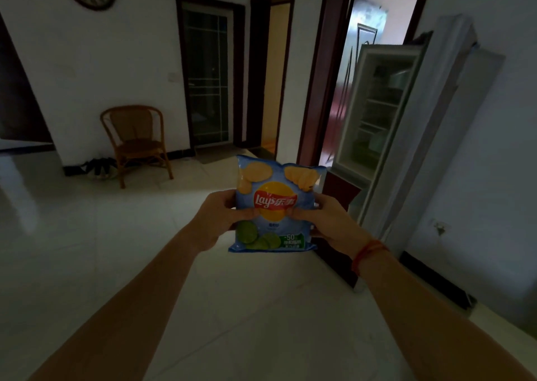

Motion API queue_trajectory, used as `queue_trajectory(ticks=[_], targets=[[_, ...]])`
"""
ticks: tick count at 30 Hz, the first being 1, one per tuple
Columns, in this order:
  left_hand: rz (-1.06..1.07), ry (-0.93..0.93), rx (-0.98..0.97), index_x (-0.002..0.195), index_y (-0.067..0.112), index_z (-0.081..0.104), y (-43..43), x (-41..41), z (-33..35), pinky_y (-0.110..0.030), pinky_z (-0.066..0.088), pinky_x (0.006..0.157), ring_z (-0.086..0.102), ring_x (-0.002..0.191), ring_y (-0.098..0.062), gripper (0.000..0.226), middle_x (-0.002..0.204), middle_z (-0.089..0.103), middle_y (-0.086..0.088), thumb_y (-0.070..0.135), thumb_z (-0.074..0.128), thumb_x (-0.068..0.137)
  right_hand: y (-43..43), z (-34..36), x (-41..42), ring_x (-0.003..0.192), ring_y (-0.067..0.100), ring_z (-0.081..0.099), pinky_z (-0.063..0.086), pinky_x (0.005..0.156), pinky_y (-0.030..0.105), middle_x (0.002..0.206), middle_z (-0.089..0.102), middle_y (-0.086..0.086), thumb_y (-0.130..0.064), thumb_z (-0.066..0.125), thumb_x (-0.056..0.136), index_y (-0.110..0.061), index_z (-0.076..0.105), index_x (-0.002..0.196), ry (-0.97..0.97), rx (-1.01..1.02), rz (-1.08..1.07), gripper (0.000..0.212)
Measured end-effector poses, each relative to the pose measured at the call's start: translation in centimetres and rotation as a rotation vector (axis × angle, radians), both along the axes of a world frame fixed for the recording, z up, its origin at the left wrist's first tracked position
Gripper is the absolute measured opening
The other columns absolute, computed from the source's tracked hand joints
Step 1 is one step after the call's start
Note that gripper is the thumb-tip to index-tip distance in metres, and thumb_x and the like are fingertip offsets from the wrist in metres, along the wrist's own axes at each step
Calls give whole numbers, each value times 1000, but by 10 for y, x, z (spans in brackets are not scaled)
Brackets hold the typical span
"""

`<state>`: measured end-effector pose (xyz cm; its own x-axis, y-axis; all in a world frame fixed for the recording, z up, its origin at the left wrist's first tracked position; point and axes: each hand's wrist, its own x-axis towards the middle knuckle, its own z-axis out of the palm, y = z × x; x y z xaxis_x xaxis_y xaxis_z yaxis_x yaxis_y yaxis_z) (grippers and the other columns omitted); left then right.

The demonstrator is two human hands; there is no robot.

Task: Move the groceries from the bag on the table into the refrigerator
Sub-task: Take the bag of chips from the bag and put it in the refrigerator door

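Blue and upright, the bag of chips (274, 206) is being gripped at its sides by the left hand (216, 221) and right hand (331, 223), out over the floor (101, 250), near the open refrigerator (374, 113).

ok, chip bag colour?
Light blue chip bag, red-and-yellow logo, green slices low; head view.
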<state>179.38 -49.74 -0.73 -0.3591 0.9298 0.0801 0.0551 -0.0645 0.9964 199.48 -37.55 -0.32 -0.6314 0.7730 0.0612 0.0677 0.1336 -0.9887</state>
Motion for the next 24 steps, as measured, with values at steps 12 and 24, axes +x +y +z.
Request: queue_trajectory(ticks=[12, 24], targets=[[-74, 26, -14, 104, 21, 69, 187, -170, 13, -28, 59, 66, 72, 87, -15, 30, 101, 75, 2, 6, 76, 79, 163, 14, -162, 89, 15, 71, 57, 63, 24, 105, 73, 3, -14, 75, 84, -19, 66, 112, -41, -33, -89, 30], [-154, 58, -31, 112, 15, 67, 392, -266, -5, -37, 61, 77, 71, 95, -21, 35, 107, 74, -3, 5, 75, 79, 360, -14, -250, 95, 25, 72, 61, 73, 37, 109, 73, 9, -14, 77, 82, -14, 62, 123, 19, -97, -152, 44]])
